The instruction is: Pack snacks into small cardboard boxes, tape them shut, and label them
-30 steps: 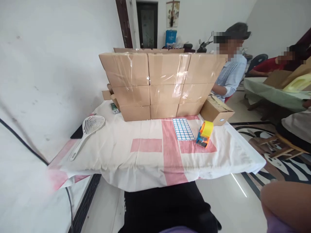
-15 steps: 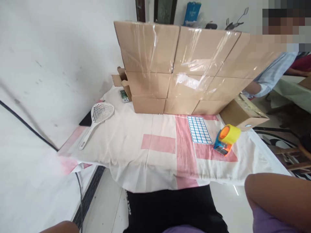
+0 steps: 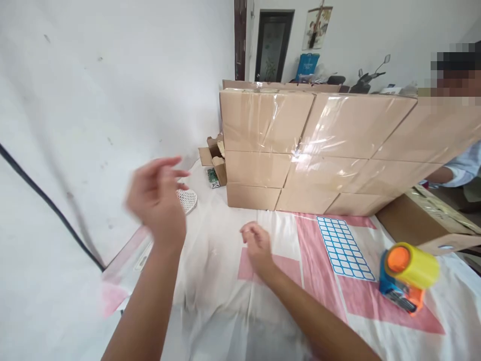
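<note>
Two hands, unseen a second ago, are now raised at frame centre-left: the left hand (image 3: 157, 200) blurred, open, empty, before the white skimmer (image 3: 187, 199); the right hand (image 3: 257, 245) loosely curled, empty, over the cloth-covered surface (image 3: 225, 281).

Left hand (image 3: 157, 200) blurred, hiding most of the skimmer (image 3: 187, 199).

a white wall (image 3: 93, 90) fills the view from 8 to 11 o'clock, scuffed with small grey marks, and a black cable (image 3: 48, 203) slants down across it. at 12 o'clock stands a dark door (image 3: 272, 45) in a dark wooden frame, with a picture (image 3: 314, 27) hanging just to its right on the pale far wall (image 3: 394, 25). daylight falls soft and even.
</note>
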The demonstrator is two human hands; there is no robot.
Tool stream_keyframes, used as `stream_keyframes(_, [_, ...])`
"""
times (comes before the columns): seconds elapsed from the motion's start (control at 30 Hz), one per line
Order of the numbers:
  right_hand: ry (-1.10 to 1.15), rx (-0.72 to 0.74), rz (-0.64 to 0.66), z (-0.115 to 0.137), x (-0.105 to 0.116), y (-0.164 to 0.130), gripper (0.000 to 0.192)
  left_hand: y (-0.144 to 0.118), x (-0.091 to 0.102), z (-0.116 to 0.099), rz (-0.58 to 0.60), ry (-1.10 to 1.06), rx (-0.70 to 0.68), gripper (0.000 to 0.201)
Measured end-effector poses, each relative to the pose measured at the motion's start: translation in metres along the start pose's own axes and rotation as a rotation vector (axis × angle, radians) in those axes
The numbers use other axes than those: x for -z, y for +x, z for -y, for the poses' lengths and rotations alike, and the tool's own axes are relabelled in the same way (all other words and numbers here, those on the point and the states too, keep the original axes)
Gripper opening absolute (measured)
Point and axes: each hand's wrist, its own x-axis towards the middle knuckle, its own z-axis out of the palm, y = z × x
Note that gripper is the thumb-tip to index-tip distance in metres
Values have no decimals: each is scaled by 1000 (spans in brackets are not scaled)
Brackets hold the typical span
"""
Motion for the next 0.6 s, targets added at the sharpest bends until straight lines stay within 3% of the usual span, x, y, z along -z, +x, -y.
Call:
stream_keyframes(0.07, [38,-140,77,-31,-21,0,32,19,-34,37,185,199,88,30])
stream_keyframes(0.17, [61,-234,196,-65,-40,-4,32,46,-85,106,513,554,201,39])
stream_keyframes(0.23, [84,-290,230,-75,-43,-5,30,58,-114,145,612,629,223,43])
stream_keyframes(0.3, [108,-333,257,-78,-42,-4,28,64,-137,170,676,665,254,40])
stream_keyframes(0.37, [127,-358,294,-78,-41,-2,28,67,-154,182,720,714,299,31])
stream_keyframes(0.47, [151,-381,320,-76,-41,1,29,74,-166,182,715,771,337,29])
stream_keyframes(0.53, [161,-384,320,-76,-41,2,28,84,-160,172,677,781,319,25])
stream_keyframes(0.6, [164,-381,313,-77,-42,3,26,99,-140,155,624,767,289,22])
